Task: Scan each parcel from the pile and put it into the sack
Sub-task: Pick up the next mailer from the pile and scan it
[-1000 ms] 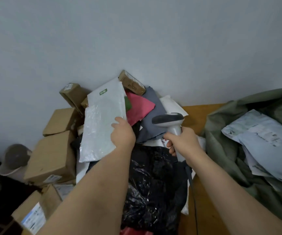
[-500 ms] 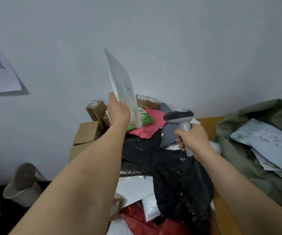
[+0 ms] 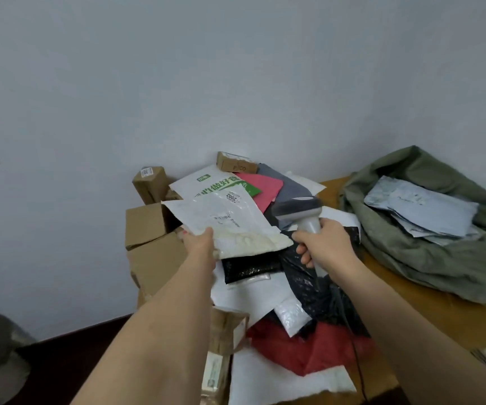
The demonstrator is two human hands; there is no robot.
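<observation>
— White plastic, that parcel (image 3: 230,223) in the left hand (image 3: 199,244)?

— Yes. The thumb pinches its near left corner and the flat bag stretches away past the fingertips, label side up. The label reads "2002" above a barcode; the smaller print is too blurred.

— And the right hand (image 3: 323,244)?

— Fingers curled round the grey grip of the scanner (image 3: 300,213). Its dark head sits above the knuckles, just right of the parcel's far edge, pointing left toward it.

— What lies beyond the fingers?

— The pile (image 3: 265,287). Right behind the held parcel lies one white mailer (image 3: 206,182) with a green logo and large green Chinese characters, partly covered. Past that, one small carton (image 3: 235,162) marked what looks like "P CO", the middle letter unclear.

— Count the cartons.

— Left of the left hand I make out three plain brown boxes (image 3: 148,220), the tallest with a small white sticker on top. One more labelled box (image 3: 224,346) sits below the left wrist. Soft bags: one pink, one grey, black ones, one red, several white.

— The sack (image 3: 411,247)?

— One, olive green, well right of the right hand on the wooden table (image 3: 440,317), mouth open. Pale blue-grey mailers (image 3: 423,209) lie inside; their labels cannot be read.
</observation>
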